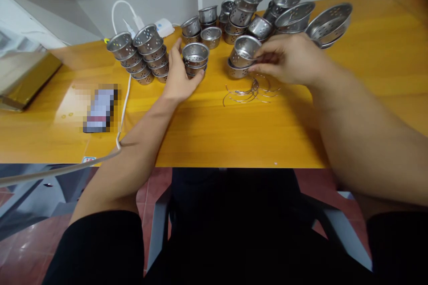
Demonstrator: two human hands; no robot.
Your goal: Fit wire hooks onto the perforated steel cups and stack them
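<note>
My left hand curves around the left side of a short stack of perforated metal cups, its thumb in front and its fingers behind. To the right, my right hand pinches the right side of a perforated metal cup. That cup sits tilted on a lower cup. Just in front of the pair lies a loose bunch of thin curved metal wires.
Two tall cup stacks stand left of my left hand. More cups and wider perforated bowls crowd the back. A phone, a white cable, a power strip and a box are at left.
</note>
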